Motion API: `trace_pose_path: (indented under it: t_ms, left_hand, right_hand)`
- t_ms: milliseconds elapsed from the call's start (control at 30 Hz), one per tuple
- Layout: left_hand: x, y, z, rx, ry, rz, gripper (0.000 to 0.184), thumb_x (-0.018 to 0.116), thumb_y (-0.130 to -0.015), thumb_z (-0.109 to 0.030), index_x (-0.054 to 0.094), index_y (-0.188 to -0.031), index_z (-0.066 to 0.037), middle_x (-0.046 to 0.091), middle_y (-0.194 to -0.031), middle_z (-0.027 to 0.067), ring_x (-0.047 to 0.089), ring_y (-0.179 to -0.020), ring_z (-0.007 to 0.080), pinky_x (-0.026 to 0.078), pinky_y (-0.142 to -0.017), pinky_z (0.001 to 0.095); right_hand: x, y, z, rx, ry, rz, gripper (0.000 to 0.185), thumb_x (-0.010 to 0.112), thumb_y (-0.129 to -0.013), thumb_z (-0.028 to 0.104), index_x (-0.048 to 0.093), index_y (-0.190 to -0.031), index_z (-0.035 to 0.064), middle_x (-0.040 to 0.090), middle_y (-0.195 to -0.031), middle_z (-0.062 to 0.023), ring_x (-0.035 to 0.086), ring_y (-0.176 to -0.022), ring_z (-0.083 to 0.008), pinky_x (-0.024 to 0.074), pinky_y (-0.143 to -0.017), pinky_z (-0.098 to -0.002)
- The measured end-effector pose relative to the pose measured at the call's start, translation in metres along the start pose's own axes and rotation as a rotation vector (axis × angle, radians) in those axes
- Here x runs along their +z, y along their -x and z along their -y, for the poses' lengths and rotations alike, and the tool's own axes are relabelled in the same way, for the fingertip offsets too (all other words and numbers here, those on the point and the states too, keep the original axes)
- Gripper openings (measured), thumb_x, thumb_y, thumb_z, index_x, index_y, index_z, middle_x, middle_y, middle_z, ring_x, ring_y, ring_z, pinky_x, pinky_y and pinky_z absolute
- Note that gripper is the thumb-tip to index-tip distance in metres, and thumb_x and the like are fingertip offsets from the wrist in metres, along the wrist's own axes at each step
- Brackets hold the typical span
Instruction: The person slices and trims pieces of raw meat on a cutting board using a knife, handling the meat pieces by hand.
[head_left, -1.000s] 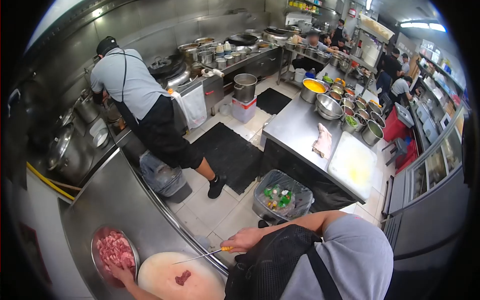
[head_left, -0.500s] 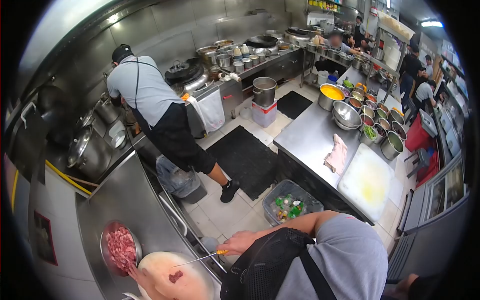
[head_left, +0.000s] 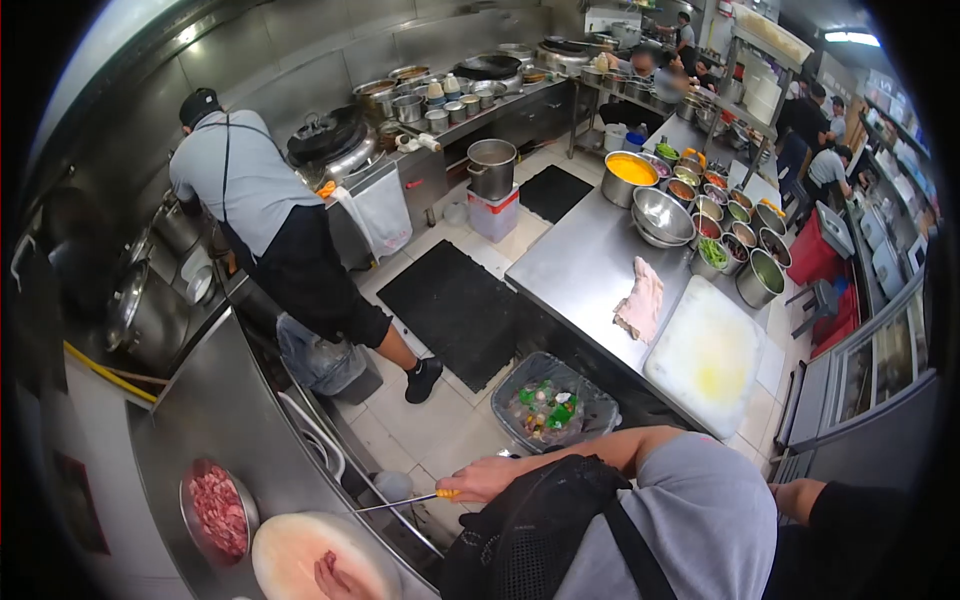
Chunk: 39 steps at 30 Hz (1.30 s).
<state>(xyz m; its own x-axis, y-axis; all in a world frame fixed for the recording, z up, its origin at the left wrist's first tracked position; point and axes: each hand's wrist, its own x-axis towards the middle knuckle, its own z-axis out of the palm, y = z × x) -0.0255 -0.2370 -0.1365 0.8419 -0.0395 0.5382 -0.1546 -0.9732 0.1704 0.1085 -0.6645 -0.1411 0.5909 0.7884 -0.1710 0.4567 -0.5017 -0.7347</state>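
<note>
My right hand (head_left: 485,480) is wrapped around the yellow handle of a knife (head_left: 396,503). Its thin blade points left, past the counter edge and above the board's far side. On the round, pale cutting board (head_left: 283,545), my left hand (head_left: 340,580) has its fingers bent together over a small piece of raw meat, which they mostly hide. Left of the board stands a metal bowl (head_left: 252,507) filled with cut raw meat (head_left: 218,512).
A co-worker (head_left: 245,190) leans over the left counter. A lined bin (head_left: 505,410) with waste stands beyond my right arm. The steel table (head_left: 560,262) holds a white board (head_left: 705,350), a pale slab of meat (head_left: 640,300) and several ingredient pots. Another person's arm (head_left: 800,497) shows at lower right.
My left hand has moved from beside the bowl onto the meat piece on the board. The knife has drawn back from above the board's middle. The view has shifted slightly.
</note>
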Motion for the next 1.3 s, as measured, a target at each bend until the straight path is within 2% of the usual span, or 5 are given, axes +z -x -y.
trace_pose_path:
  t_ms: [300,867,1000,1067,1300]
  left_hand:
    - [0.009,0.060,0.046,-0.554,-0.133,0.098,0.023,0.061,-0.103,-0.004,0.077,-0.118,0.003,0.075,-0.088,0.0203,0.070,-0.081,0.0372,0.057,-0.080,0.0525]
    - [-0.005,0.081,0.033,-0.323,0.146,-0.155,0.033,0.072,-0.102,-0.025,0.069,-0.079,-0.001,0.069,-0.080,0.0200,0.063,-0.074,0.0421,0.050,-0.074,0.0558]
    - [-0.016,0.101,0.035,-0.310,0.114,-0.113,0.026,0.071,-0.103,-0.026,0.076,-0.097,0.000,0.073,-0.094,0.0227,0.068,-0.086,0.0428,0.055,-0.081,0.0513]
    - [-0.010,0.106,0.040,-0.386,0.103,-0.091,0.036,0.074,-0.097,-0.020,0.068,-0.126,0.002,0.067,-0.117,0.0188,0.063,-0.105,0.0361,0.049,-0.096,0.0502]
    - [0.012,0.074,0.037,-0.507,0.138,-0.029,0.024,0.073,-0.097,-0.014,0.074,-0.116,0.002,0.070,-0.107,0.0203,0.064,-0.104,0.0394,0.049,-0.094,0.0495]
  right_hand:
    - [0.041,-0.003,0.044,0.008,0.112,0.023,0.034,0.054,-0.114,0.038,0.049,-0.141,0.0174,0.072,-0.116,-0.0186,0.072,-0.101,-0.0473,0.0578,-0.084,-0.0601]
    - [0.080,-0.002,0.110,0.073,0.117,-0.117,0.039,0.058,-0.112,0.036,0.051,-0.141,0.0111,0.075,-0.105,-0.0216,0.074,-0.093,-0.0484,0.0575,-0.080,-0.0604]
    - [0.077,-0.010,0.127,0.044,0.092,-0.151,0.038,0.059,-0.112,0.037,0.051,-0.139,0.0112,0.075,-0.105,-0.0206,0.074,-0.092,-0.0482,0.0578,-0.080,-0.0604]
    - [0.086,-0.024,0.116,0.011,0.166,-0.121,0.041,0.056,-0.113,0.038,0.050,-0.145,0.0145,0.074,-0.111,-0.0185,0.074,-0.090,-0.0468,0.0579,-0.076,-0.0602]
    - [0.078,-0.051,0.127,0.013,0.215,-0.079,0.039,0.056,-0.112,0.038,0.051,-0.144,0.0141,0.074,-0.114,-0.0180,0.074,-0.095,-0.0456,0.0578,-0.080,-0.0596]
